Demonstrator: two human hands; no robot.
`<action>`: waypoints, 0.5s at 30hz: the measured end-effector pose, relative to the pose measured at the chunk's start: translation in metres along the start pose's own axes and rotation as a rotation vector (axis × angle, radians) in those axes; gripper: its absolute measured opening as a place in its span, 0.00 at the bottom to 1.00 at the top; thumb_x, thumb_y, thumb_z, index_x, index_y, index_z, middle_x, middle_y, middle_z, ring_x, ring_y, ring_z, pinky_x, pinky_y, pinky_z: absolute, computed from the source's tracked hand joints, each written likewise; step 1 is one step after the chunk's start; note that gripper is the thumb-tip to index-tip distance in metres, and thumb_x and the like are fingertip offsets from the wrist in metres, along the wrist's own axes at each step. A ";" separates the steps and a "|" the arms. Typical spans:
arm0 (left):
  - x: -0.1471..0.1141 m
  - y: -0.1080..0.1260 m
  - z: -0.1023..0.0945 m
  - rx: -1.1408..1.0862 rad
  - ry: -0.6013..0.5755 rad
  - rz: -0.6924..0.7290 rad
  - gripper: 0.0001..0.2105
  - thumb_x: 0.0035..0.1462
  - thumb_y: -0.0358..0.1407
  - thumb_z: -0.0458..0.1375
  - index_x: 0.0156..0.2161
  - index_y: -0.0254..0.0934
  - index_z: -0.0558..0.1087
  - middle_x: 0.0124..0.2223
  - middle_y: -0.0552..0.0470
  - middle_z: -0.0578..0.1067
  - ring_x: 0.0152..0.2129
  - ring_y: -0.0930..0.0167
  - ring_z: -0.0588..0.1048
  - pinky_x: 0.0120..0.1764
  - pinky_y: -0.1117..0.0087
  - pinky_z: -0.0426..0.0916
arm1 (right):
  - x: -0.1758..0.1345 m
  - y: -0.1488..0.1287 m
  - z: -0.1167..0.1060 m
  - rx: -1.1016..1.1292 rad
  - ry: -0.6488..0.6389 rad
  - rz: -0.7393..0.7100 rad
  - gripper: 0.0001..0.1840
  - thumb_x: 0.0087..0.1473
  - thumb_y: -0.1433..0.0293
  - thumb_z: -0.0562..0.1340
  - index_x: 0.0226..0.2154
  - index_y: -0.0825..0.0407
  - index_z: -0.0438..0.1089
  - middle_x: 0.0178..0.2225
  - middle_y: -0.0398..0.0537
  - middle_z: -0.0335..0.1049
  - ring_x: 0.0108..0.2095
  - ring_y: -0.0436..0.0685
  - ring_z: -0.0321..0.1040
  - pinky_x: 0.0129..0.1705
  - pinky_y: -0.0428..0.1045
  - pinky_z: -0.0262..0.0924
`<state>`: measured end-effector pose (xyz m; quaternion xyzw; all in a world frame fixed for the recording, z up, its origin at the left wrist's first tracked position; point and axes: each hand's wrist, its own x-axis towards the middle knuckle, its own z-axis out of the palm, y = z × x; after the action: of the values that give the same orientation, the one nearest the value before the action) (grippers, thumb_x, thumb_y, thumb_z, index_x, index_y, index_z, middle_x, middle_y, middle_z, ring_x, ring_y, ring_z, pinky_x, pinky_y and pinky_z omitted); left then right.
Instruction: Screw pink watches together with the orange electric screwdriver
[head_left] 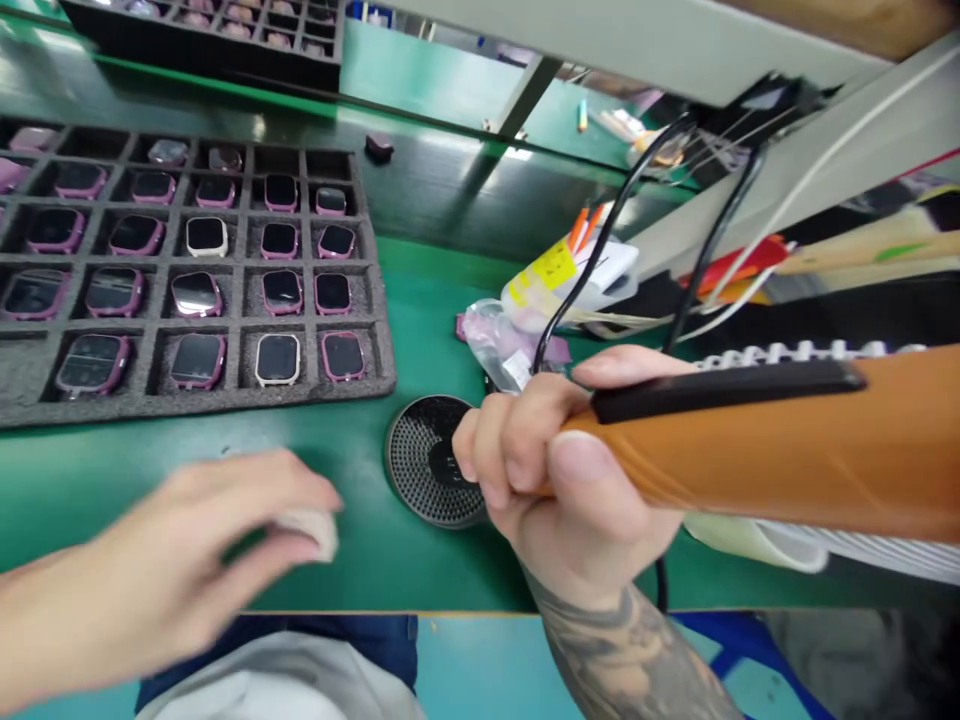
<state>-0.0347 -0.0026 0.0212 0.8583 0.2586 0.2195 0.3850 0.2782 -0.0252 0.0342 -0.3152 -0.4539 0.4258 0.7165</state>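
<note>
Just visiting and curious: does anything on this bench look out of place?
Mostly tidy. One small dark piece lies alone beyond the foam tray, outside its compartments, and two watches are white among pink ones.

No text, brand or number can be read anywhere. Dark print is seen on the yellow label (546, 270), but it is too blurred to be made out.

Glossy orange plastic tool (787, 450), matt grey foam tray (375, 330) w/ glossy-glass watches (278, 358), smooth green mat (360, 560).
</note>
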 end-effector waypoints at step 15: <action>0.053 -0.017 0.039 0.280 -0.128 0.419 0.11 0.90 0.35 0.62 0.61 0.34 0.87 0.57 0.42 0.90 0.52 0.55 0.85 0.53 0.51 0.78 | -0.006 -0.002 -0.010 -0.132 -0.098 0.056 0.11 0.81 0.65 0.77 0.60 0.36 0.83 0.31 0.29 0.77 0.22 0.48 0.70 0.30 0.51 0.76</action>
<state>0.0236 0.0180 -0.0063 0.9502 0.0782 0.2019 0.2240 0.2867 -0.0324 0.0301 -0.3531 -0.5064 0.4296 0.6590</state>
